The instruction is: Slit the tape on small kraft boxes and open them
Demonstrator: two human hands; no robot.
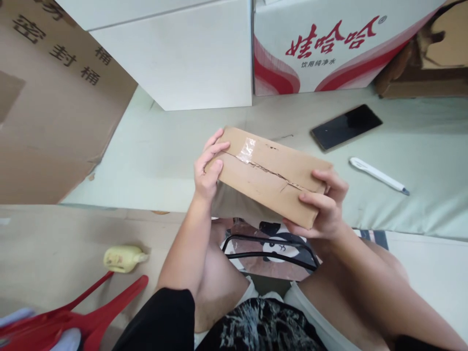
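A brown cardboard box (270,170) is held up between my two hands, tilted down to the right. A strip of clear tape crosses its seam near the left end, and the seam is torn toward the right. My left hand (210,168) grips the left end, with fingers on top and at the edge. My right hand (325,202) grips the right end, fingers spread over the top face and the lower corner. On the pale green cloth (164,161) to the right lie a black phone (346,127) and a white pen-like cutter (378,175).
Behind stand a white box (183,58), a red-and-white carton (329,48) and an open brown box (420,85). A large carton (54,112) is at the left. Below left are a yellow bottle (122,258) and a red chair (91,321).
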